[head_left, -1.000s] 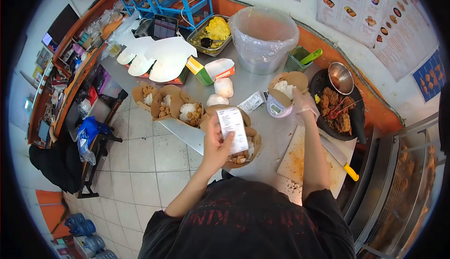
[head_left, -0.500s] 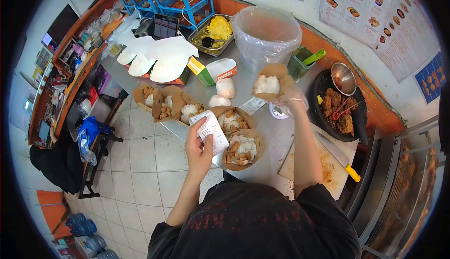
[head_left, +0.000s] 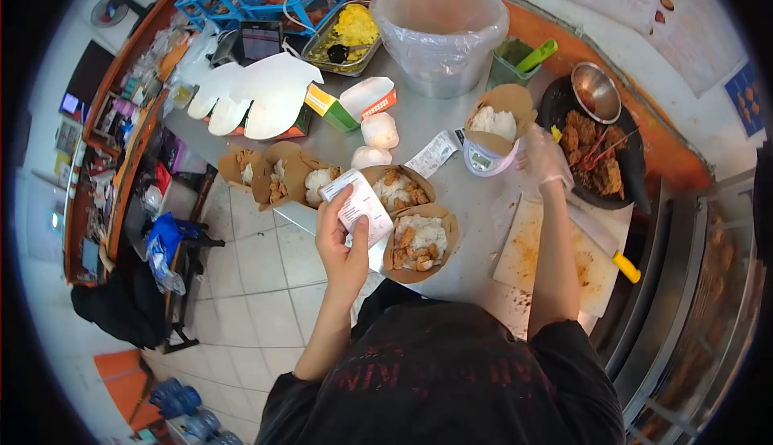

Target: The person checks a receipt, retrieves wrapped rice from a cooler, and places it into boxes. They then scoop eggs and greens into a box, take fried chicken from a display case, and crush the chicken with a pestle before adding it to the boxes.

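Observation:
A printed paper receipt (head_left: 362,210) is pinched in my left hand (head_left: 342,244), above the near edge of the counter. My right hand (head_left: 549,157), in a clear plastic glove, is beside the right edge of a brown paper box of rice (head_left: 493,125); its fingers stretch forward. That box rests on a small white scale (head_left: 488,166) with a display. Next to my left hand stand open boxes of rice and fried chicken, one (head_left: 419,244) nearest me and another (head_left: 395,190) behind it. A second printed slip (head_left: 435,153) lies left of the scale.
A black mortar (head_left: 632,178) holds fried chicken and a metal bowl (head_left: 596,93). A yellow-handled knife (head_left: 625,266) lies by the cutting board (head_left: 523,244). At the back are a plastic-lined tub (head_left: 439,70), a tray of yellow food (head_left: 354,26) and flattened cartons (head_left: 274,91).
My right hand has lowered the rice box onto the scale and moved to its right side. My left hand still holds the receipt. The camera view has shifted slightly.

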Tool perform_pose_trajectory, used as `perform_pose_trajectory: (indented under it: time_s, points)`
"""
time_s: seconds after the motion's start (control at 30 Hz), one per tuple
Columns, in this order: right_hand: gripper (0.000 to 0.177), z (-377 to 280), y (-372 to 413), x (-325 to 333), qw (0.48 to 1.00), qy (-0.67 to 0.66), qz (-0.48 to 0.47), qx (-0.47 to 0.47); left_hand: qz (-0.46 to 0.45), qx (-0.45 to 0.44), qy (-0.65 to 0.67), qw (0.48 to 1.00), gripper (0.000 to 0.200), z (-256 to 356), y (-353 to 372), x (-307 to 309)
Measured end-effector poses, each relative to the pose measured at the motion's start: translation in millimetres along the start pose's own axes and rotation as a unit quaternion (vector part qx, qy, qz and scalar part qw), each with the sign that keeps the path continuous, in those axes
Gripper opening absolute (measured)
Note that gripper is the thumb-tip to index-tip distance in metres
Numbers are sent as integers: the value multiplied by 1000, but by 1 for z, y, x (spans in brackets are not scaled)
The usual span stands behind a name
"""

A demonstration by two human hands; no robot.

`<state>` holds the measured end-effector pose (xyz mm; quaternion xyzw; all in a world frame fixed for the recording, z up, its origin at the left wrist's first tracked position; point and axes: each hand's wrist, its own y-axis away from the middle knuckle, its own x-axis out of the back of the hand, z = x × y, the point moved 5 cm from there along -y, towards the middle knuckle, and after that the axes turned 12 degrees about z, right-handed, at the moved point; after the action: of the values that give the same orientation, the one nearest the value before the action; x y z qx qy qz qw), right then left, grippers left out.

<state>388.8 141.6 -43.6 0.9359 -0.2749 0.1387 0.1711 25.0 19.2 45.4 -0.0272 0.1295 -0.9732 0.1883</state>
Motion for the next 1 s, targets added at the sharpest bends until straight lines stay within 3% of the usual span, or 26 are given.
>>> perform_pose_trajectory:
  time_s: [0.07,0.13,0.2,0.23,0.3,0.33,0.4,0.53,0.6,0.63,0.7,0.73,0.8,0.9,0.93,1.0]
  points:
    - [44,-4,35,21,990,-88,105,27,1,-14,3,1000,40,-5,-9,3]
    - [34,14,63,31,988,-70,140,-11,50,-4,22,999,37,-18,-24,13]
    - [35,46,84,24,995,-82,55,-21,30,12,14,999,37,-24,-48,13]
    - [35,51,96,23,994,-81,66,-34,50,1,27,998,39,-25,-62,13]
    - [46,51,128,5,997,-6,-67,-45,74,2,54,996,41,-31,-88,15]
    - [46,56,140,3,997,-6,-59,-58,69,-4,75,995,41,-40,-101,18]
    - [60,58,168,-20,973,24,-227,-25,48,19,92,994,42,-51,-120,19]
    - [75,40,197,-50,947,166,-275,15,-34,53,74,995,36,-74,-137,15]
    - [68,29,205,-55,961,126,-193,155,-125,-53,-73,988,29,-72,-138,3]
    - [68,34,207,-55,962,126,-190,148,-138,-68,-91,984,25,-72,-137,-4]
    - [55,53,208,-50,981,111,-159,13,-152,-69,-85,982,26,-74,-135,-10]
    - [55,44,210,-51,982,110,-155,8,-157,-75,-77,982,27,-74,-136,-13]
    - [37,27,214,-51,960,202,-162,-107,-160,-73,-63,982,33,-74,-138,-19]
    - [32,23,218,-54,979,152,-93,-98,-162,40,24,986,42,-76,-142,-24]
    - [32,23,218,-55,979,152,-93,-98,-163,40,24,985,42,-74,-142,-25]
    - [45,25,219,-58,973,142,-120,-134,-161,59,35,985,46,-74,-143,-28]
